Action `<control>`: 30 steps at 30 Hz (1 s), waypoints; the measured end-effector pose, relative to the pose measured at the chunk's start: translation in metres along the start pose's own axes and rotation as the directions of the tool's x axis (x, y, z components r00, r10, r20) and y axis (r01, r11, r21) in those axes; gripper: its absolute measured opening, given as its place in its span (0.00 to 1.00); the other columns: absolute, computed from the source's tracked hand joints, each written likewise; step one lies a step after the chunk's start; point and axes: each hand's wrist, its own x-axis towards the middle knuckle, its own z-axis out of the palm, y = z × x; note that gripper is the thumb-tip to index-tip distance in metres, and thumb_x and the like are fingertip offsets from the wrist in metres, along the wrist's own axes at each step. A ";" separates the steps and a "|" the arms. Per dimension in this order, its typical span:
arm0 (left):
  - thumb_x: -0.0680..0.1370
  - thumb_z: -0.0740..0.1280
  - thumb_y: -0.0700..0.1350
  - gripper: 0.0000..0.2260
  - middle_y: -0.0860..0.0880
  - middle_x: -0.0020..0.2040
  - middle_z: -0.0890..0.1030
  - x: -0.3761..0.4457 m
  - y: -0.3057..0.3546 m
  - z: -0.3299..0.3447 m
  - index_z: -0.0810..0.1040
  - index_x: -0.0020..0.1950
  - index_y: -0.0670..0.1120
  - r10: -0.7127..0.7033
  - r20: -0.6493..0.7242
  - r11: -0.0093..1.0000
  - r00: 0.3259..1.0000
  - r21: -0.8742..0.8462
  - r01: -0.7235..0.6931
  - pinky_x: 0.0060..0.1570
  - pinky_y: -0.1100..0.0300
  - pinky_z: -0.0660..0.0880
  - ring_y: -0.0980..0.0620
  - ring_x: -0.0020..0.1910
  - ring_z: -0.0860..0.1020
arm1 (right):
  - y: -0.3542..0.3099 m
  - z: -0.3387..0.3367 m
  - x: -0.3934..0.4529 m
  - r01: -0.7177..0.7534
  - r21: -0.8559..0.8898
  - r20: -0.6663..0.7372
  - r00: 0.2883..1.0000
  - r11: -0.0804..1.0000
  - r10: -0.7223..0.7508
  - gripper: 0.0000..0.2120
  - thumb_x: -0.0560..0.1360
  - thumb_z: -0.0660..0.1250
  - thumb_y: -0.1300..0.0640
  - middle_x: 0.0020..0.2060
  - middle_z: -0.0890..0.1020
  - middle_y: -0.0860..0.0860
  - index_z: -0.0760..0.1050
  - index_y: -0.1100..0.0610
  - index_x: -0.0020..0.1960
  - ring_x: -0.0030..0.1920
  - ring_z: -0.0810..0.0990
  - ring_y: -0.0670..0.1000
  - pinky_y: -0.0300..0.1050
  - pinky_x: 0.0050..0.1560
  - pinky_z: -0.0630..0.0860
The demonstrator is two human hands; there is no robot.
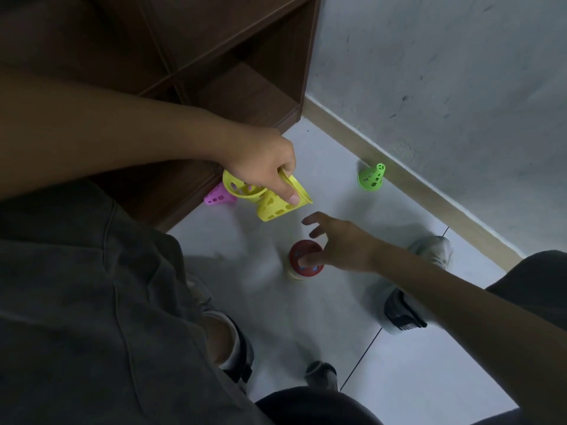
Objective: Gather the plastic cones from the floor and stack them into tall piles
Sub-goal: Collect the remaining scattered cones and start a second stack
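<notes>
Grey sleeve [76, 271] up close, lower left. Left hand [260, 161] clamped on two yellow cones [273, 207], held tilted above the floor [414, 363]. Right hand [340, 243] with fingers spread, resting on the red-topped stack [303, 259] standing on the tiles, thumb maybe touching. Pink cone [216, 196] beside the wooden shelf [245, 87], green cone [371, 177] near the skirting.

No text, label or number seems readable anywhere in this dim, partly blurred view.
</notes>
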 end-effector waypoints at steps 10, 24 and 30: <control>0.78 0.66 0.62 0.29 0.48 0.29 0.71 0.010 0.002 -0.008 0.80 0.43 0.33 -0.093 -0.041 0.939 0.995 -0.336 0.074 0.29 0.65 0.62 0.57 0.28 0.67 | -0.024 -0.029 -0.007 0.132 0.562 -0.129 0.989 0.816 -0.071 0.20 0.73 0.75 0.50 0.54 0.84 0.50 0.74 0.51 0.63 0.55 0.83 0.50 0.50 0.57 0.79; 0.71 0.75 0.65 0.21 0.42 0.48 0.86 0.012 0.010 -0.020 0.83 0.52 0.50 -0.149 -0.088 0.844 0.985 -0.530 0.080 0.53 0.46 0.79 0.40 0.50 0.83 | 0.009 -0.036 -0.003 0.181 0.576 -0.333 0.943 0.797 0.026 0.16 0.78 0.71 0.58 0.55 0.82 0.57 0.72 0.59 0.63 0.52 0.83 0.55 0.46 0.49 0.81; 0.74 0.75 0.58 0.18 0.44 0.53 0.85 0.011 0.008 -0.026 0.83 0.52 0.45 -0.239 -0.143 0.711 0.960 -0.699 0.074 0.60 0.48 0.79 0.51 0.50 0.83 | 0.023 -0.026 -0.001 0.168 0.338 -0.342 0.938 0.926 -0.046 0.15 0.76 0.74 0.56 0.49 0.81 0.45 0.72 0.52 0.59 0.45 0.80 0.44 0.31 0.44 0.74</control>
